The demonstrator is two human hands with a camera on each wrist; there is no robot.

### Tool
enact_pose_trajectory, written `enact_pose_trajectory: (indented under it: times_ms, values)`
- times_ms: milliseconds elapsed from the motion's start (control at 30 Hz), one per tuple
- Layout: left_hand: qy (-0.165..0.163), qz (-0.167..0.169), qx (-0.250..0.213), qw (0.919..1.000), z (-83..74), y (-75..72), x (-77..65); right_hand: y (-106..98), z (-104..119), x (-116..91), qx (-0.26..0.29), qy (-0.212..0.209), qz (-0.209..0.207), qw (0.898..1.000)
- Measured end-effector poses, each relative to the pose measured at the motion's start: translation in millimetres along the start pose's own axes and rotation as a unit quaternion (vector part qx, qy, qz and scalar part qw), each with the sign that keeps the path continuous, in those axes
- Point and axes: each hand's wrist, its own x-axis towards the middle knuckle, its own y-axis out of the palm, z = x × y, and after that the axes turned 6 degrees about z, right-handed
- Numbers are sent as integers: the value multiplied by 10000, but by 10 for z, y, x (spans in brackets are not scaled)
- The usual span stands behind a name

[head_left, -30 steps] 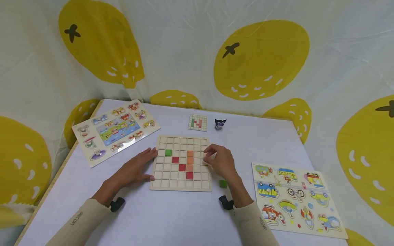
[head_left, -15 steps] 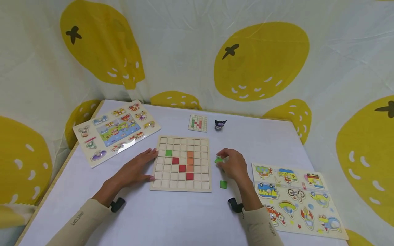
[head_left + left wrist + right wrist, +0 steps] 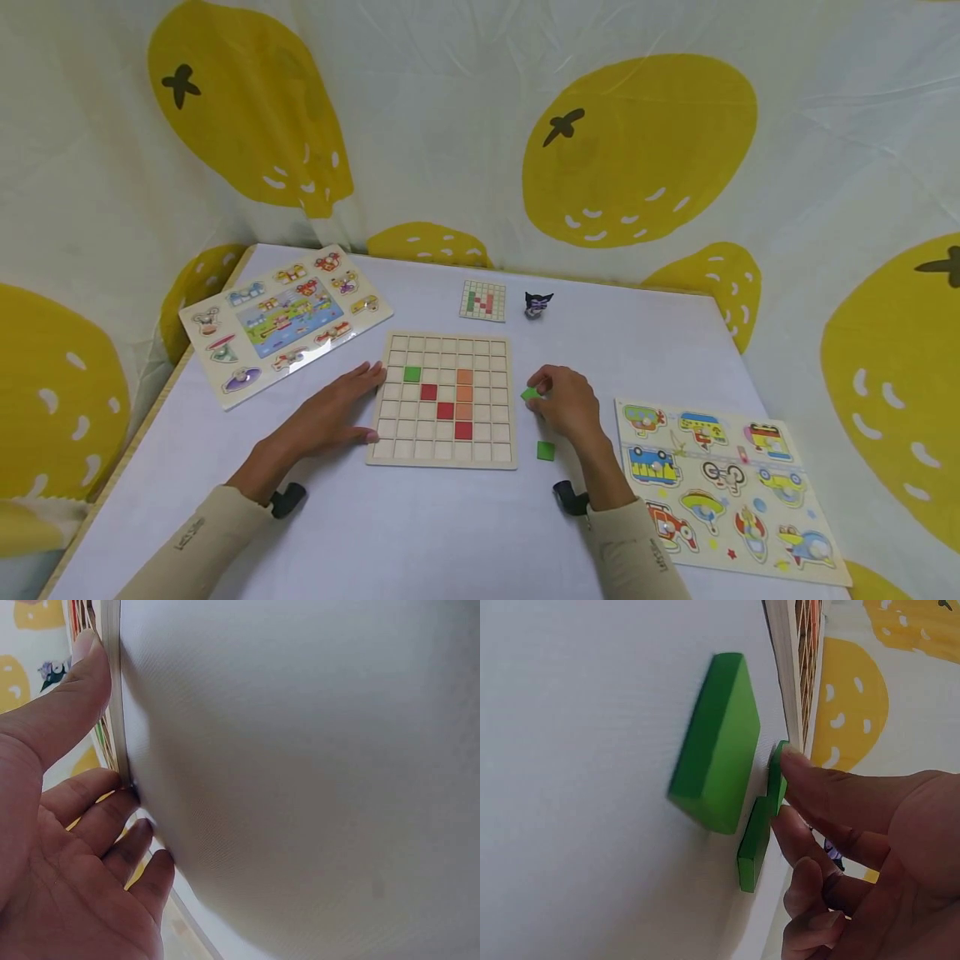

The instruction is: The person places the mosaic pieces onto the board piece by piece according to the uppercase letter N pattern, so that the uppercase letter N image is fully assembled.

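A wooden grid board (image 3: 435,450) lies mid-table, with one green tile (image 3: 412,374), three red tiles and three orange tiles in its cells. My left hand (image 3: 330,414) rests against the board's left edge, thumb and fingers spread along it, also seen touching the rim in the left wrist view. Just right of the board, my right hand (image 3: 566,404) pinches a green square tile (image 3: 778,780) between thumb and index finger, close to the tabletop. Beside it in the right wrist view lies another green tile (image 3: 754,846). A nearer loose green tile (image 3: 545,451) lies below the hand.
Behind the board are a small pattern card (image 3: 482,300) with coloured squares and a dark-eared figurine (image 3: 536,305). A picture puzzle board (image 3: 288,321) lies back left. A vehicle puzzle board (image 3: 726,492) is at the right, partly behind my right forearm.
My right hand has moved from the grid board's right edge outward to the green tiles and now pinches one. In the last half second it has barely moved. My left hand stays in place.
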Motion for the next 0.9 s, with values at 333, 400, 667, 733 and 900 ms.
enact_pose_trajectory:
  times_ms: [333, 400, 667, 733, 900]
  values:
    - [-90, 18, -56, 9999, -15, -11, -2, -9, 47, -19, 275, -56, -131, 9995]
    - [-96, 17, -79, 9999, -17, -15, -4, -11, 70, -36, 349, -129, -142, 9992]
    - [-85, 30, -109, 9999, -12, -15, -9, 8, 180, -78, 466, -414, -248, 9977]
    - [-99, 35, -112, 9999, -12, -14, -8, 24, 212, -85, 493, -463, -279, 9973]
    - [-89, 22, -105, 9999, -20, -15, 0, 67, 310, -104, 648, -542, -278, 9960]
